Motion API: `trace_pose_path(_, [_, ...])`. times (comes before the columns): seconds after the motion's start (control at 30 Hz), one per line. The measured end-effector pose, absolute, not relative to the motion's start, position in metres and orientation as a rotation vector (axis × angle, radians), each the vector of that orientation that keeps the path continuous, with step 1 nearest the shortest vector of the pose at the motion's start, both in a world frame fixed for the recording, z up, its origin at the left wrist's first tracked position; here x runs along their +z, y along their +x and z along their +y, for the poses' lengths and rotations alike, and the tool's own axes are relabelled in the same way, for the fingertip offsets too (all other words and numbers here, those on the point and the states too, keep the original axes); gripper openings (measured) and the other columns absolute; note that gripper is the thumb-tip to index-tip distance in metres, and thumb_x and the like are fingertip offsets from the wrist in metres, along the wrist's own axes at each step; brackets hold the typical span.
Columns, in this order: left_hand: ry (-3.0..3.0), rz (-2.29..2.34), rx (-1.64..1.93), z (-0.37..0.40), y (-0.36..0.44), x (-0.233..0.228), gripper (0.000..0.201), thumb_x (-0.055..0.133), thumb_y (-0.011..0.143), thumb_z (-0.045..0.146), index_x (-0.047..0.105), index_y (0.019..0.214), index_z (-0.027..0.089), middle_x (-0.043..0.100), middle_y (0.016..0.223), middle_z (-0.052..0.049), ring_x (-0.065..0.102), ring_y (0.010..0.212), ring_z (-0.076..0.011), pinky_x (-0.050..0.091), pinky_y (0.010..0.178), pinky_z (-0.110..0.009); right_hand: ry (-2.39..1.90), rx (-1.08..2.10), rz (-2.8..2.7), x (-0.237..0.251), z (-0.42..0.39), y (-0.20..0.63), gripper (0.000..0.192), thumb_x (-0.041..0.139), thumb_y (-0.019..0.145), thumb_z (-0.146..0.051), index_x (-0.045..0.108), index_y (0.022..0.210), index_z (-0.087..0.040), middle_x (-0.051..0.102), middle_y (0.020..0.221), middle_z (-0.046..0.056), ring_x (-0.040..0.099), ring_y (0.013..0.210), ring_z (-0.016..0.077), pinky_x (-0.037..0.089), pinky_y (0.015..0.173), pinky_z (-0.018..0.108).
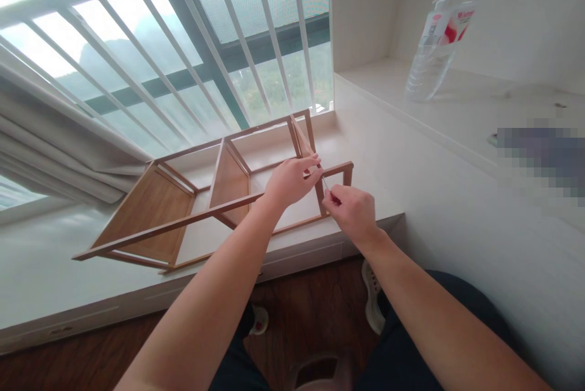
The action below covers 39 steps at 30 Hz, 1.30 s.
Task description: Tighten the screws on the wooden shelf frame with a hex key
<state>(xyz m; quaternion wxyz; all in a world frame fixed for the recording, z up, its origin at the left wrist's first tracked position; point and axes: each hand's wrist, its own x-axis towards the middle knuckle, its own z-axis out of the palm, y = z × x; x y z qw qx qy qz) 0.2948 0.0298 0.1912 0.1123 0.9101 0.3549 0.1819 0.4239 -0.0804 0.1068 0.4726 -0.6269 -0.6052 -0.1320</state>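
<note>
Head view: wooden rack (192, 208) lies on its side on the white window ledge (55, 269), below the barred window (183, 44). Left hand (290, 181) closes its grip on the rack's upper rail near the right end. Right hand (351, 211), just beside it, pinches a thin tool (325, 184), tip at the same joint. Plastic bottle (439, 31) stands well apart on the table (457, 135).

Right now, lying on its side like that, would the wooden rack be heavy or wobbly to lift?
The rack is probably light: thin slats, mostly open frame. It looks stiff, though the joint where the left hand and right hand work may be loose. On its side on the ledge, it seems unlikely to tip.
</note>
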Motion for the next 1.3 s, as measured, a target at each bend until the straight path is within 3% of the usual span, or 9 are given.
trace_pose_path(0.4, [2.669, 1.038, 0.54, 0.03, 0.294, 0.19, 0.036, 0.057, 0.098, 0.043, 0.075, 0.128, 0.034, 0.068, 0.142, 0.004, 0.075, 0.106, -0.0231, 0.057, 0.097, -0.035, -1.592, -0.233, -1.483, 0.123, -0.083, 0.425, 0.034, 0.057, 0.092, -0.024, 0.046, 0.06, -0.02, 0.055, 0.057, 0.001, 0.041, 0.056, 0.013, 0.019, 0.058, 0.032])
trace_pose_path(0.73, [2.68, 1.053, 0.528, 0.031, 0.294, 0.19, 0.039, 0.056, 0.098, 0.043, 0.074, 0.131, 0.032, 0.073, 0.136, 0.0, 0.075, 0.105, -0.023, 0.057, 0.098, -0.034, -1.431, 0.326, -1.203, 0.117, -0.08, 0.42, 0.038, 0.063, 0.083, -0.031, 0.04, 0.054, -0.022, 0.038, 0.05, -0.003, 0.029, 0.053, 0.0128, 0.018, 0.058, 0.033])
trace_pose_path(0.97, [2.677, 1.056, 0.525, 0.029, 0.295, 0.192, 0.039, 0.056, 0.098, 0.043, 0.074, 0.131, 0.032, 0.072, 0.136, 0.001, 0.075, 0.104, -0.023, 0.057, 0.095, -0.035, -1.052, 1.016, -0.883, 0.116, -0.078, 0.402, 0.04, 0.04, 0.093, -0.051, 0.037, 0.062, -0.027, 0.033, 0.046, -0.005, 0.042, 0.043, 0.0157, 0.032, 0.044, 0.029])
trace_pose_path(1.3, [2.674, 1.06, 0.517, 0.027, 0.295, 0.194, 0.036, 0.055, 0.099, 0.041, 0.075, 0.128, 0.032, 0.068, 0.142, 0.004, 0.075, 0.102, -0.0218, 0.057, 0.097, -0.035, -0.647, 1.403, -0.629, 0.118, -0.084, 0.397, 0.046, 0.062, 0.087, -0.064, 0.042, 0.071, -0.025, 0.033, 0.052, -0.008, 0.033, 0.043, 0.0108, 0.024, 0.042, 0.025])
